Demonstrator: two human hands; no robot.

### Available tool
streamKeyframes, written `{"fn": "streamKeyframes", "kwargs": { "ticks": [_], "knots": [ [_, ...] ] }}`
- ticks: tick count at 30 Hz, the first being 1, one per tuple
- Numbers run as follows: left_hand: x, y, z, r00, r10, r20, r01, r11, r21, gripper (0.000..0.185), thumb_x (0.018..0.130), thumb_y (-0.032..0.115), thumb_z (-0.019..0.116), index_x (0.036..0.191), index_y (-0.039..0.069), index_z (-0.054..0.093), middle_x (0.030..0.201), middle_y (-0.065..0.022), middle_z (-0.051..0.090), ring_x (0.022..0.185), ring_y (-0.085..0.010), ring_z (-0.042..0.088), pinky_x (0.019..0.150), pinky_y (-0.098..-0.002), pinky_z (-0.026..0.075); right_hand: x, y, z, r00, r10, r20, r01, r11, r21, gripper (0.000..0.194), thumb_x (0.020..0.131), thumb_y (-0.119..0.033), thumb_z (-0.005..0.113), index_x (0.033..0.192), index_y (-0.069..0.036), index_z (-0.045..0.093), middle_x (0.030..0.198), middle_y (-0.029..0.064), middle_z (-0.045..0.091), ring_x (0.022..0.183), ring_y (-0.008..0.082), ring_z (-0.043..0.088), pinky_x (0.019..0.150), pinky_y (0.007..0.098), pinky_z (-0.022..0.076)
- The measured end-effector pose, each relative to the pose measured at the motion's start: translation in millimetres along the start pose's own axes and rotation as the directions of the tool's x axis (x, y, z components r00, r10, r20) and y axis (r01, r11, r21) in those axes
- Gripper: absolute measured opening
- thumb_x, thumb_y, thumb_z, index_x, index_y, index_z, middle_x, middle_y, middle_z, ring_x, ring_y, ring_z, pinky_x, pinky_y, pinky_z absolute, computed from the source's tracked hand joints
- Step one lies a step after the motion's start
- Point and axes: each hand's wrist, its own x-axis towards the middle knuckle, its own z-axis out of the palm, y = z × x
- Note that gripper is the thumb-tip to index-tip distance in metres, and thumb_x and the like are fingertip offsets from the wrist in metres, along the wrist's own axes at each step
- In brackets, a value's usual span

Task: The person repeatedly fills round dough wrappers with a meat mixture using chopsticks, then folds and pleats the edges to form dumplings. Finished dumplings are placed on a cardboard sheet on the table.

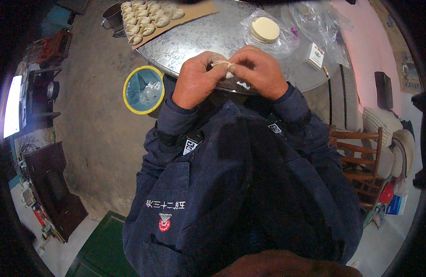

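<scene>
My left hand point(199, 78) and my right hand point(259, 72) meet at the near edge of the round table point(195, 38), pinching a pale dough dumpling point(229, 74) between thumbs and fingers. The fingers hide part of it. Beyond my right hand, a stack of round dough wrappers point(265, 29) lies on a clear plastic bag point(285, 46). Several folded dumplings point(161, 21) stand in rows on a brown board point(195, 10) at the table's far left. A small white scrap point(243, 85) lies on the table just below the dumpling in my hands.
A yellow-rimmed bin point(126, 98) with a blue liner stands on the floor left of the table. A cigarette pack point(315, 56), a cigarette point(326, 72) near the edge and crumpled clear plastic point(313, 20) are on the table's right side. A wooden chair point(358, 161) stands at the right.
</scene>
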Motion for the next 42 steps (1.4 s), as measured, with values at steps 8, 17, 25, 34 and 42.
{"fn": "streamKeyframes", "kwargs": {
  "ticks": [8, 17, 25, 34, 42],
  "knots": [
    [-2.2, 5.9, 4.0, 1.000, -0.015, 0.024, 0.017, 0.993, -0.115, 0.016, 0.090, 0.012, 0.064, 0.097, -0.002, 0.065, 0.080, -0.0048, 0.066, 0.068, -0.0085, 0.060, 0.061, -0.0244, 0.049, -1.9, -0.3, -0.5, 1.000, -0.027, -0.007, 0.027, 0.999, -0.046, 0.011, 0.083, -0.013, 0.069, 0.085, -0.003, 0.064, 0.080, 0.0074, 0.060, 0.070, 0.0169, 0.058, 0.063, 0.0298, 0.0471],
    [1.7, -2.1, 7.2, 0.998, 0.002, -0.061, -0.011, 0.990, -0.142, 0.012, 0.091, 0.012, 0.062, 0.094, 0.000, 0.063, 0.075, -0.0020, 0.062, 0.064, -0.0074, 0.058, 0.056, -0.0237, 0.048, -1.5, -8.9, 0.5, 0.993, -0.104, -0.057, 0.098, 0.991, -0.094, 0.009, 0.081, -0.010, 0.069, 0.084, -0.003, 0.064, 0.078, 0.0085, 0.061, 0.068, 0.0190, 0.060, 0.063, 0.0302, 0.0499],
    [-0.9, -2.0, 0.8, 1.000, -0.013, 0.028, 0.014, 0.998, -0.055, 0.019, 0.090, 0.016, 0.066, 0.095, -0.002, 0.065, 0.076, -0.0039, 0.065, 0.068, -0.0079, 0.058, 0.061, -0.0246, 0.048, -2.8, -5.6, 2.4, 0.997, 0.066, -0.037, -0.065, 0.997, 0.034, 0.018, 0.084, -0.019, 0.073, 0.089, -0.003, 0.066, 0.078, 0.0070, 0.061, 0.067, 0.0175, 0.059, 0.062, 0.0284, 0.0482],
    [-1.9, -2.9, 3.7, 1.000, -0.021, -0.010, 0.021, 0.999, -0.027, 0.021, 0.088, 0.017, 0.069, 0.095, -0.003, 0.066, 0.077, -0.0052, 0.067, 0.070, -0.0088, 0.059, 0.062, -0.0250, 0.049, -3.0, 1.9, 1.8, 1.000, -0.029, -0.010, 0.028, 0.998, -0.055, 0.018, 0.084, -0.022, 0.073, 0.088, -0.005, 0.068, 0.078, 0.0065, 0.061, 0.069, 0.0186, 0.058, 0.062, 0.0306, 0.0466],
    [-4.1, -0.1, 3.5, 0.995, -0.089, 0.038, 0.095, 0.971, -0.218, 0.014, 0.090, 0.008, 0.064, 0.101, 0.000, 0.063, 0.083, -0.0020, 0.065, 0.072, -0.0078, 0.061, 0.063, -0.0222, 0.049, -3.8, 0.0, 0.9, 0.999, -0.014, -0.034, 0.013, 1.000, -0.027, 0.009, 0.082, -0.011, 0.067, 0.083, -0.003, 0.064, 0.079, 0.0079, 0.060, 0.068, 0.0182, 0.058, 0.062, 0.0300, 0.0467]
  ]
}}
